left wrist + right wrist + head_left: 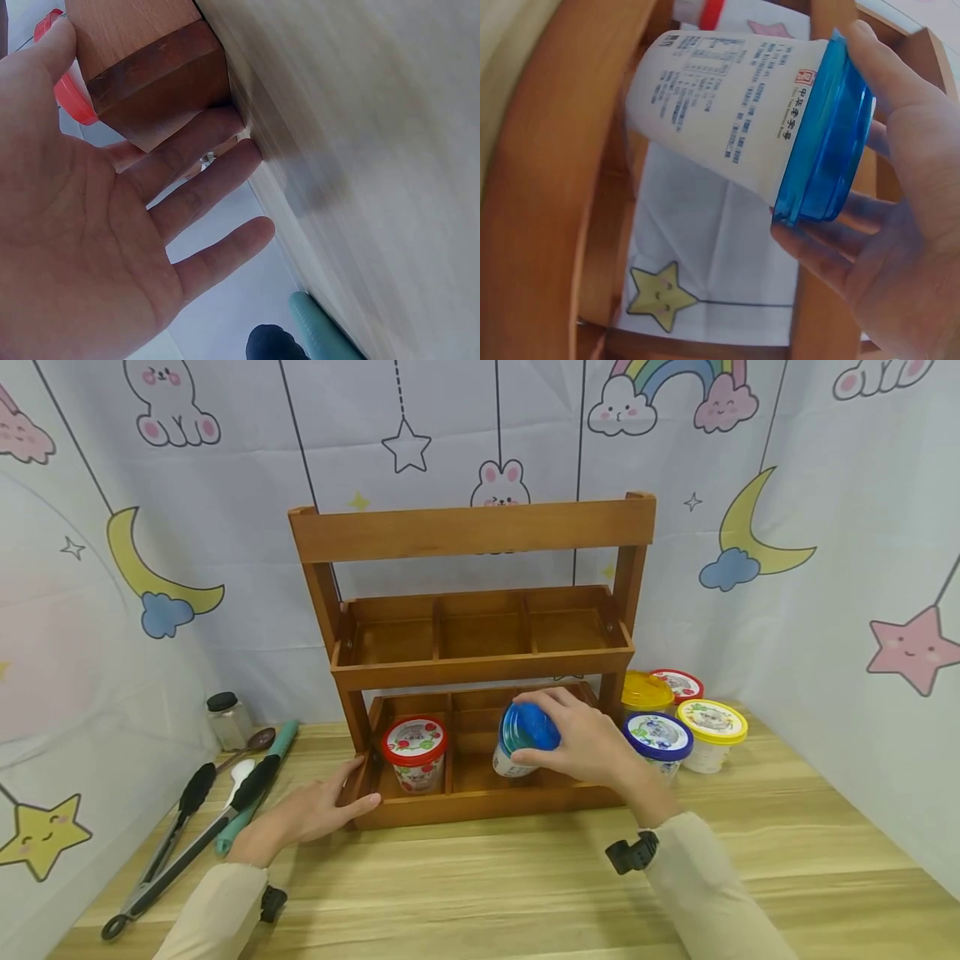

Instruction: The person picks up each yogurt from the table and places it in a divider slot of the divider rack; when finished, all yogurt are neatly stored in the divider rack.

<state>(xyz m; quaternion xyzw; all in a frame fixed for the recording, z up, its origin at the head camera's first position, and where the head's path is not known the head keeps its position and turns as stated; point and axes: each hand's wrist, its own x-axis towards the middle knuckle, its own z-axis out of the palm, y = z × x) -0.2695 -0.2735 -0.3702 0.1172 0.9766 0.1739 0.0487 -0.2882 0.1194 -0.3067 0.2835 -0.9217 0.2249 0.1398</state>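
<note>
Forward-down head view, close wrist views

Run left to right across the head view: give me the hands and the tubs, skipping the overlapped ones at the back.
Left hand → red-lidded tub in the rack → tilted blue-lidded tub → right hand gripping it → dark-blue-lidded tub → front yellow-lidded tub.

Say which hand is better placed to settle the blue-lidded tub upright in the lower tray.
Right, most likely: the right hand holds the blue-lidded tub, tilted, at the lower tray; the left hand touches its left end.
</note>
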